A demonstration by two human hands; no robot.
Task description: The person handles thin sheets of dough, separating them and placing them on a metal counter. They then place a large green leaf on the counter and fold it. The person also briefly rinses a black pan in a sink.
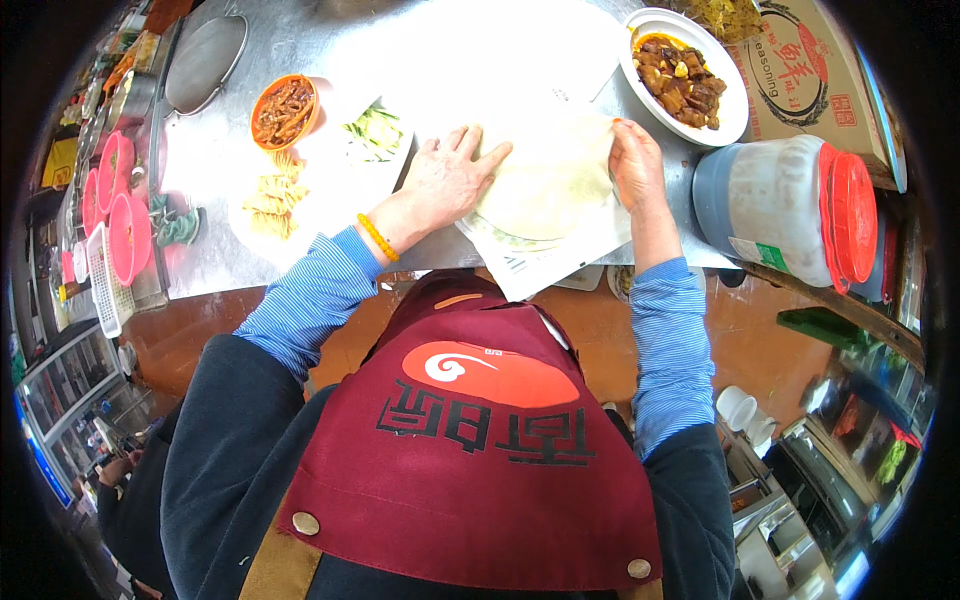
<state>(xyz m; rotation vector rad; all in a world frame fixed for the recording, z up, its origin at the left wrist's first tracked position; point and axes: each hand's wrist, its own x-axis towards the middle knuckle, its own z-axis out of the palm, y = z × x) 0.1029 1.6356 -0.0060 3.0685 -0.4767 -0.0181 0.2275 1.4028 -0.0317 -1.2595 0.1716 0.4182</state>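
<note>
A thin, pale yellow round sheet of food, like a pancake or wrapper, lies before me on a white printed paper or plastic sheet. My left hand is flat at its left side, fingers spread, the thumb reaching over the edge. At the right edge, my right hand pinches the sheet between thumb and fingers. Left of my left hand sits a white dish of shredded cucumber. Beyond it stand an orange bowl of brown sauced strips and several ridged yellow pieces of food. Glare washes out the table's middle.
At the right are a white bowl of braised meat chunks, a plastic jug with a red lid and a cardboard box. A round metal lid or pan and pink baskets occupy the left. The steel table's edge is near my waist.
</note>
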